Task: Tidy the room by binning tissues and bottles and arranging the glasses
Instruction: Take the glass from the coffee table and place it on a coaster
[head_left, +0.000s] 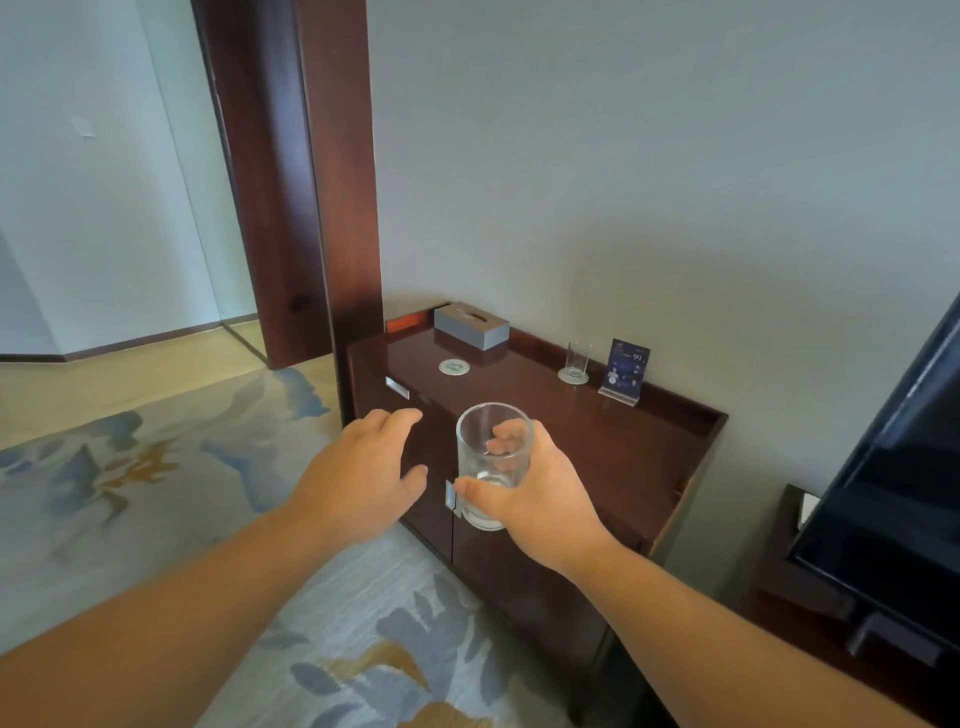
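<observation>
My right hand (540, 499) grips a clear drinking glass (493, 457), held upright in front of the dark wooden cabinet (649, 457). Beside it, my left hand (363, 467) hovers with fingers relaxed and holds nothing. A second clear glass (575, 361) stands on a round coaster (563, 378) at the back of the cabinet top. A bare round coaster (454, 367) lies near the cabinet's left end, in front of a grey tissue box (471, 326).
A small blue card in a clear stand (626, 371) sits right of the second glass. A dark wooden door frame (311, 182) rises left of the cabinet. A black television (893, 478) leans in at the right. Patterned carpet (156, 467) covers the floor.
</observation>
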